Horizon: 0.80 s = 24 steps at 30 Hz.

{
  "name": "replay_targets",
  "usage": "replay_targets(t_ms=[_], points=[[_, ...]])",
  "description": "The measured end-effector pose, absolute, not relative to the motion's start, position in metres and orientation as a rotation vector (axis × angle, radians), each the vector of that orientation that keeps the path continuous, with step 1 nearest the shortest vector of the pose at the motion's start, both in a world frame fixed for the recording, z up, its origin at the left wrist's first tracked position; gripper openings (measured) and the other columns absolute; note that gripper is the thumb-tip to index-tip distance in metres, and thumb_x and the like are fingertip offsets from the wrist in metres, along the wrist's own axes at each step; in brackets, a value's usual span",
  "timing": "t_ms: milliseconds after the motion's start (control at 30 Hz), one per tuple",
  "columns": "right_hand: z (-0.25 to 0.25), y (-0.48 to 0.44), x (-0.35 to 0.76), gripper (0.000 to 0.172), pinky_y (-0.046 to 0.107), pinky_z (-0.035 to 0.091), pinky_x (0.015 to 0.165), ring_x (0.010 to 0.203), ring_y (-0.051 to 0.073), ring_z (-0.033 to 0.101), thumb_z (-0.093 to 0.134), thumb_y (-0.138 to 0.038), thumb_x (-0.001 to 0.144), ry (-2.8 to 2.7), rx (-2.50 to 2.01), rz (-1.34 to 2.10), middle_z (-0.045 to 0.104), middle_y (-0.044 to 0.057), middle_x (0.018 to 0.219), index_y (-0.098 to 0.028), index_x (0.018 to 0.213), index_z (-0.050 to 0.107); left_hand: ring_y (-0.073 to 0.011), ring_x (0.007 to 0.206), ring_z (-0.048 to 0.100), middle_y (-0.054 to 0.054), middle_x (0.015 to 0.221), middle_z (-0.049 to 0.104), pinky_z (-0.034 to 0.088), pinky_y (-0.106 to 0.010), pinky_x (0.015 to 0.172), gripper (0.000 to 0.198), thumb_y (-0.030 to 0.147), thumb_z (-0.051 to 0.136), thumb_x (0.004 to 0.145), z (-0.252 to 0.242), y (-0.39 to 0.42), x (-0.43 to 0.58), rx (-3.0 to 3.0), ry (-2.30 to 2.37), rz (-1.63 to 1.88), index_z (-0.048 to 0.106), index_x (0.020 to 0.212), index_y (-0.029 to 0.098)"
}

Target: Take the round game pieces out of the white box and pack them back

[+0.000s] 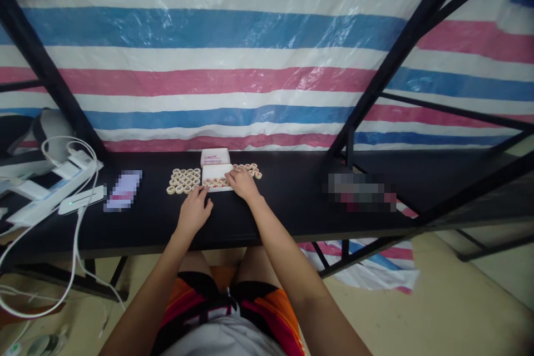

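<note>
A shallow white box lies on the black desk, with a row of round xiangqi pieces marked in red along its near side. Over the box's right part, my right hand has its fingers bent down and drawn together at the end of that row, on a piece mostly hidden beneath them. My left hand rests by the box's near left corner, thumb apart from the stretched fingers, holding nothing that shows. Rows of dark-marked pieces lie left of the box. More red-marked pieces lie beyond my right hand.
Behind the box lies a white lid. On the left are a blurred phone-like object, a white slim device, and a power strip with looping cables. A blurred object lies at right, near black metal posts.
</note>
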State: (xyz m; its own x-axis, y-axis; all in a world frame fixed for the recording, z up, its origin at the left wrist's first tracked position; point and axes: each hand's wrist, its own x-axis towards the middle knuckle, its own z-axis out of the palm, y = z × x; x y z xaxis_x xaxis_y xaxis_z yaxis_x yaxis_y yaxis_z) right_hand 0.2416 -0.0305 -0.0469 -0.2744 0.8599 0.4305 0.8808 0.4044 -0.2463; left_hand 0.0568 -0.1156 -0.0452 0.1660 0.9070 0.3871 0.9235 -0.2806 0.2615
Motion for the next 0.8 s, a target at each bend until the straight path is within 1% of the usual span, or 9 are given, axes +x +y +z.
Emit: replay_targets(t_ms=[100, 200, 333, 433, 600, 800], points=[[-0.047, -0.031, 0.241, 0.039, 0.031, 0.033, 0.097, 0.100, 0.020, 0.053, 0.036, -0.034, 0.098, -2.158, -1.469, -0.052, 0.067, 0.009, 0.099, -0.016, 0.090, 0.070, -0.0254, 0.110, 0.056, -0.012, 0.124, 0.057, 0.048, -0.037, 0.093, 0.039, 0.024, 0.046, 0.086, -0.045, -0.116, 0.057, -2.372, -1.860, -0.755, 0.057, 0.122, 0.015], [-0.045, -0.033, 0.245, 0.037, 0.031, 0.034, 0.096, 0.101, 0.020, 0.053, 0.035, -0.032, 0.098, -2.048, -1.481, -0.071, 0.065, 0.008, 0.103, -0.017, 0.097, 0.069, -0.0254, 0.110, 0.056, -0.012, 0.124, 0.057, 0.047, -0.037, 0.093, 0.039, 0.024, 0.046, 0.086, -0.043, -0.116, 0.057, -2.373, -1.871, -0.749, 0.057, 0.123, 0.015], [-0.045, -0.034, 0.257, 0.032, 0.033, 0.039, 0.089, 0.104, 0.023, 0.050, 0.038, -0.026, 0.094, -1.833, -1.704, -0.085, 0.061, 0.009, 0.112, -0.020, 0.110, 0.065, -0.0254, 0.111, 0.055, -0.011, 0.125, 0.057, 0.047, -0.037, 0.094, 0.039, 0.023, 0.047, 0.086, -0.042, -0.116, 0.058, -2.367, -1.891, -0.741, 0.057, 0.123, 0.015], [-0.048, -0.035, 0.263, 0.032, 0.035, 0.041, 0.084, 0.103, 0.025, 0.051, 0.045, -0.022, 0.088, -1.775, -1.898, -0.064, 0.058, 0.012, 0.117, -0.020, 0.116, 0.062, -0.0255, 0.111, 0.055, -0.011, 0.125, 0.056, 0.047, -0.037, 0.094, 0.040, 0.024, 0.047, 0.086, -0.044, -0.116, 0.058, -2.370, -1.887, -0.748, 0.056, 0.124, 0.015], [-0.047, -0.037, 0.262, 0.032, 0.037, 0.041, 0.085, 0.103, 0.026, 0.051, 0.047, -0.022, 0.086, -1.786, -1.983, -0.067, 0.058, 0.014, 0.115, -0.019, 0.114, 0.061, -0.0252, 0.110, 0.056, -0.011, 0.124, 0.056, 0.047, -0.037, 0.093, 0.040, 0.024, 0.047, 0.086, -0.045, -0.115, 0.057, -2.368, -1.888, -0.751, 0.057, 0.124, 0.016], [-0.044, -0.040, 0.263, 0.035, 0.037, 0.042, 0.083, 0.103, 0.026, 0.051, 0.047, -0.019, 0.084, -1.728, -2.053, -0.049, 0.058, 0.013, 0.117, -0.021, 0.117, 0.059, -0.0252, 0.110, 0.056, -0.012, 0.124, 0.057, 0.048, -0.037, 0.092, 0.039, 0.024, 0.047, 0.086, -0.045, -0.115, 0.056, -2.363, -1.882, -0.760, 0.057, 0.123, 0.016]])
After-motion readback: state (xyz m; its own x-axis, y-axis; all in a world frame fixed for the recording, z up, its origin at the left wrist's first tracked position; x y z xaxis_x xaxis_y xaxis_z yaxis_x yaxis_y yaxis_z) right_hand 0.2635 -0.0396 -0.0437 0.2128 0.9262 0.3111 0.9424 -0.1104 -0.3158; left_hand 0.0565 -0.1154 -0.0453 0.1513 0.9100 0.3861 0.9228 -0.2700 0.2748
